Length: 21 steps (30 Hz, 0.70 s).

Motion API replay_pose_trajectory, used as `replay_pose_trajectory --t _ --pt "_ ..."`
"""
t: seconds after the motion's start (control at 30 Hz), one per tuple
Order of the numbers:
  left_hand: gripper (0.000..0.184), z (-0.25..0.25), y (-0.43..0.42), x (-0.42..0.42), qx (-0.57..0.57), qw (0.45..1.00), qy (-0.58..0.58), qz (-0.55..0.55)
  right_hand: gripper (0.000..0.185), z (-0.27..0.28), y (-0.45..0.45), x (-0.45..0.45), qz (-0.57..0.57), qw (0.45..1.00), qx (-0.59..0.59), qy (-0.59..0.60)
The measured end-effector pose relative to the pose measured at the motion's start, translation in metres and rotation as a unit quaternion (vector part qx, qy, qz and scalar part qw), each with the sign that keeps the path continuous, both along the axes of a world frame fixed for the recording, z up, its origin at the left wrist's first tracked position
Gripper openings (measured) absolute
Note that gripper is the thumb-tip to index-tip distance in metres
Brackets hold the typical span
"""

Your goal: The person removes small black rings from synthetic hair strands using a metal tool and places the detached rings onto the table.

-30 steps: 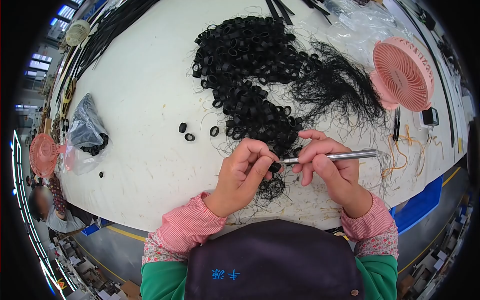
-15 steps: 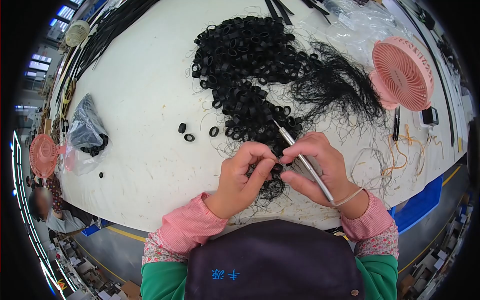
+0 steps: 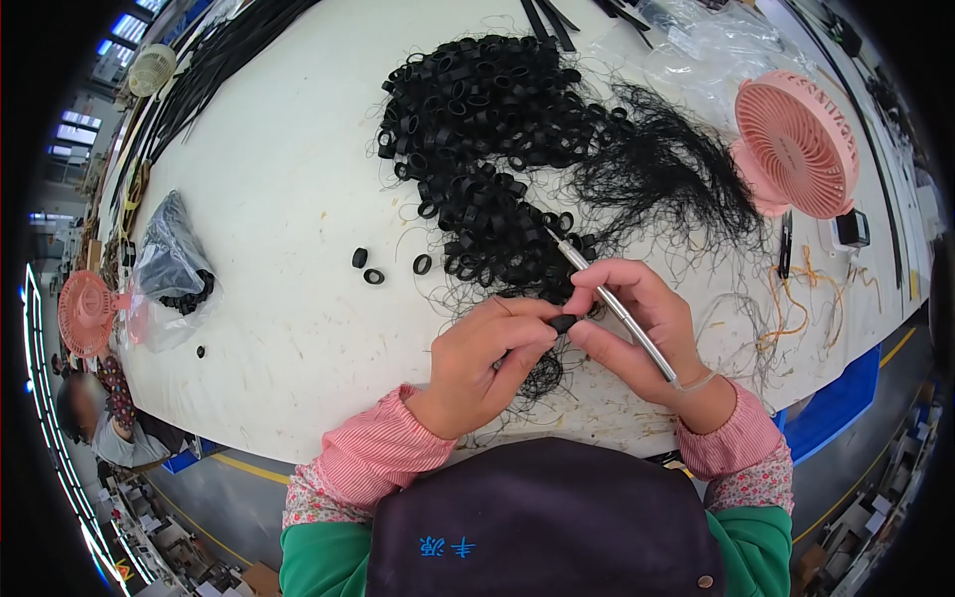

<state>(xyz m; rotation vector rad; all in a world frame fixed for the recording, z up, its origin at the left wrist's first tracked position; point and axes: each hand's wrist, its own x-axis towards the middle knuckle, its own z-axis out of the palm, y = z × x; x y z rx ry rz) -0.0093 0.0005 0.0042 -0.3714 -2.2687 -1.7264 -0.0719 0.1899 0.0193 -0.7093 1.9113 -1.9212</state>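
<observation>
Head camera, and right at the centre a small black ring (image 3: 563, 323) sits between the fingertips of 2 hands! The left hand (image 3: 477, 363) has it in a narrow pinch; the right hand (image 3: 652, 333) brings thumb and forefinger close against the other side, though I cannot tell how firmly they press. That same right hand carries a slim silver tool (image 3: 622, 313), slanting across the fingers, its pointed tip out over the rings on the far side, a pale band (image 3: 701, 382) by the wrist. Where's the danger? A ring this tiny could squirt out if the pressure comes unevenly; the tool, lying across the hand, could roll or jab a finger; and fine strands could snag around fingertips or tip, with that wiry thread tangle (image 3: 540, 380) so near the hands. Just beyond, what a heap (image 3: 477, 109): matte black bands, short and round, piled at every angle, rubbery by the look of them. To its right, a springy, hair-like mass of black thread (image 3: 667, 164). On the left, 3 loose rings lie apart from the pile on the pale, scuffed tabletop (image 3: 279, 199). Farther left, a crinkled clear bag (image 3: 169, 244) with black pieces at its mouth; over on the right, limp orange cord (image 3: 791, 308) near a ribbed pink fan (image 3: 796, 144). Far left, flat, glossy black strips (image 3: 209, 70) fan along the edge.
</observation>
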Motion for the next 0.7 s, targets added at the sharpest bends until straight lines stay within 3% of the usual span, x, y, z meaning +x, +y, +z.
replay_pose_trajectory --t 0.07,0.13,0.27,0.33,0.4,0.47,0.6,0.7 --pt "0.017 0.0003 -0.0007 -0.0008 -0.012 1.000 0.023 0.006 0.042 -0.0008 0.0008 -0.0010 0.013 1.000 -0.014 -0.008" --pt "0.021 -0.0001 -0.0025 -0.0012 -0.120 0.987 0.105 0.020 0.042 -0.0014 -0.0001 -0.0007 0.009 0.995 -0.069 -0.066" --pt "0.022 -0.0014 -0.0004 -0.0025 -0.152 0.983 0.102 0.033 0.042 -0.0014 -0.0007 0.0001 0.010 0.988 -0.107 -0.110" --pt "0.017 -0.0014 0.0008 -0.0035 -0.121 0.991 0.027 0.049 0.042 0.0012 -0.0009 0.0004 0.008 0.977 -0.129 -0.169" --pt "0.020 -0.0039 -0.0032 -0.0071 -0.146 0.989 0.038 0.012 0.042 0.0003 -0.0003 0.0002 0.011 0.974 -0.135 -0.183" --pt "0.026 -0.0039 0.0022 -0.0080 -0.016 0.998 -0.018 0.055 0.042 0.0007 -0.0001 0.0000 0.013 0.971 -0.140 -0.196" --pt "0.033 0.0026 -0.0052 -0.0044 0.003 0.995 -0.016 0.094 0.041 0.0033 0.0001 0.0003 0.004 0.981 -0.115 -0.158" --pt "0.026 0.0012 -0.0044 -0.0040 0.045 0.998 -0.028 0.026 0.039 0.0006 -0.0005 0.0007 0.005 0.988 -0.103 -0.111"
